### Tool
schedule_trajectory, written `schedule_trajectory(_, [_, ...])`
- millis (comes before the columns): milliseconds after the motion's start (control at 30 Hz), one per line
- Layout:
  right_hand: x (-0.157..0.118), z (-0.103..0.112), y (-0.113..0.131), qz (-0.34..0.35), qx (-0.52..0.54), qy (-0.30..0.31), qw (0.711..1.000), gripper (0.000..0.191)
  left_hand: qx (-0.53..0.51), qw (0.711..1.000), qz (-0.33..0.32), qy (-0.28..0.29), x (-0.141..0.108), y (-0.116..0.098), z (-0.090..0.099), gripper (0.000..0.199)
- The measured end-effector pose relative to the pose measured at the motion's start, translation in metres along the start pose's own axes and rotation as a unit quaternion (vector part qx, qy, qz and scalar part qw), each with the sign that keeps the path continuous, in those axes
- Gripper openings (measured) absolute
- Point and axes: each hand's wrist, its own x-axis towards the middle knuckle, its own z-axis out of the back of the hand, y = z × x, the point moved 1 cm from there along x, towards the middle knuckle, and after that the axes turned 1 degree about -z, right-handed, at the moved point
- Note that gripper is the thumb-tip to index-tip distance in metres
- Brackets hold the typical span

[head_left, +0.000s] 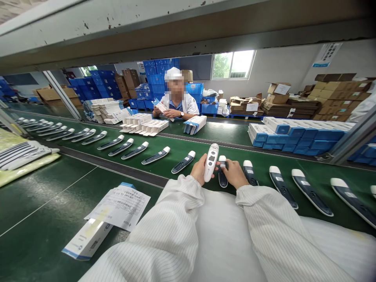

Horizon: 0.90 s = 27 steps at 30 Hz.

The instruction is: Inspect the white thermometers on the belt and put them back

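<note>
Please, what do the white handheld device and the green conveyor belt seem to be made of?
The white handheld device seems to be molded plastic: its glossy shell shows soft highlights. The green conveyor belt looks like semi-gloss rubber or PVC, as it reflects light; the exact material cannot be told.

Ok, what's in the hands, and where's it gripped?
A white handheld thermometer, gripped around its lower body by the left hand; the right hand sits beside it, contact unclear.

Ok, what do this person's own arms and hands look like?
The left sleeve and right sleeve are white smock cloth, likely anti-static, with thin grey pinstripes and gathered cuffs. The left hand and right hand are bare, no gloves.
</note>
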Motion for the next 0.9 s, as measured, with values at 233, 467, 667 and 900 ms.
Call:
schedule_trajectory(233, [-0.012,0.009,0.036,-0.017,0.290,0.130,0.948,0.036,0.034,0.997,-0.068,-0.017,0.003,0.006,-0.004,0.023])
schedule_trajectory(467, [-0.016,0.012,0.039,-0.041,0.375,0.171,0.910,0.033,0.509,0.825,-0.187,-0.159,0.003,-0.017,0.027,0.037])
schedule_trajectory(667, [-0.014,0.005,0.032,-0.060,0.356,0.151,0.920,0.040,0.491,0.856,-0.109,-0.119,0.013,-0.023,0.043,0.030])
schedule_trajectory(900, [0.001,-0.014,-0.005,-0.010,0.160,0.073,0.984,0.039,0.088,0.996,0.001,0.011,0.005,-0.011,0.015,0.043])
